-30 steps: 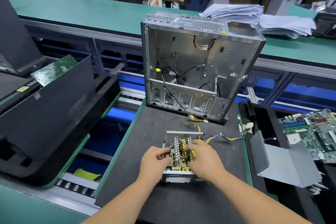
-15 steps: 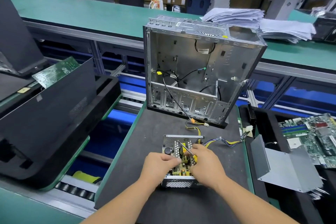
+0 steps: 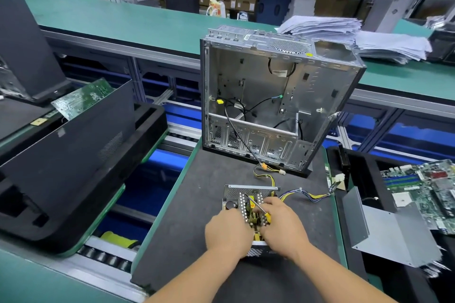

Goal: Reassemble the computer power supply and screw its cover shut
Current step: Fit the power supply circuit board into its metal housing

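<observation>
Since the earlier frame the left hand (image 3: pixel 227 232) has slid inward over the open supply (image 3: pixel 248 206), which sits mid-worktop (image 3: pixel 187 216) before the case (image 3: pixel 275 96). The right hand (image 3: pixel 283 225) still holds a screwdriver (image 3: pixel 256 205), grip closed round its yellow handle. The left grip looks curled on the supply's edge; its fingertips are hidden. The cover (image 3: pixel 384 231) lies apart at right.
</observation>
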